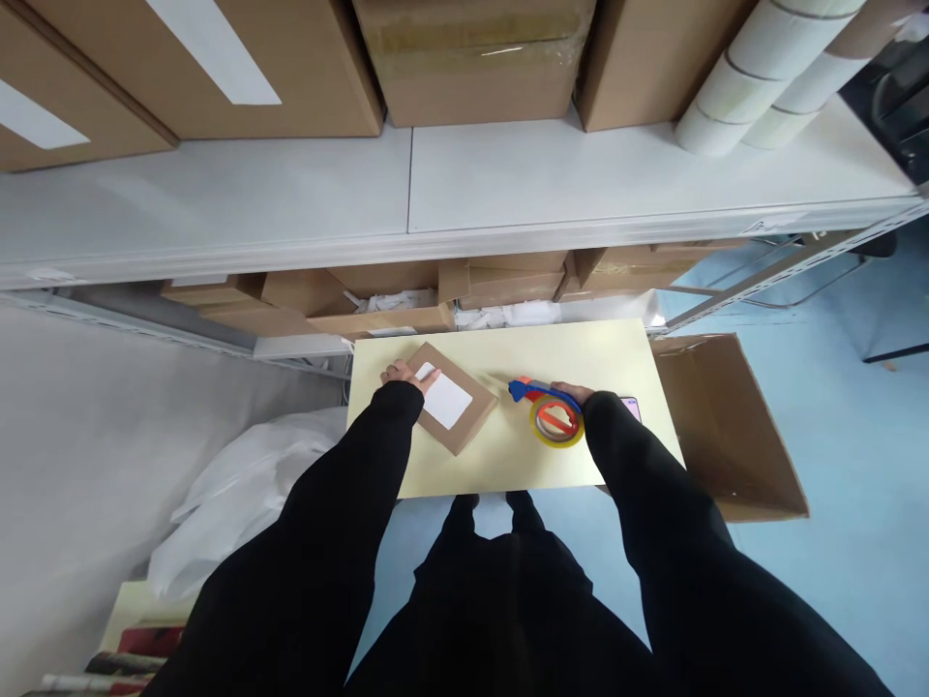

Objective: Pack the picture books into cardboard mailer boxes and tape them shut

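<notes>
A flat brown cardboard package point(475, 399) with a white label point(448, 402) lies tilted on the pale yellow table point(500, 469). My left hand point(407, 375) grips its left corner, one digit reaching over the label and the other fingers curled at the edge. To the right, my right hand point(573, 391) is closed on the blue handle of a tape dispenser point(541, 389), which carries a yellow-edged roll of tape around a red hub. The dispenser is apart from the package, just above or on the tabletop; I cannot tell which. My sleeve hides part of the right hand.
A phone point(631, 408) lies by my right wrist. An open carton point(733, 426) stands right of the table, and a white plastic bag point(247, 484) is on the left. Behind, a grey shelf point(508, 184) bears large boxes point(479, 87) and white rolls point(747, 77), with open cartons below.
</notes>
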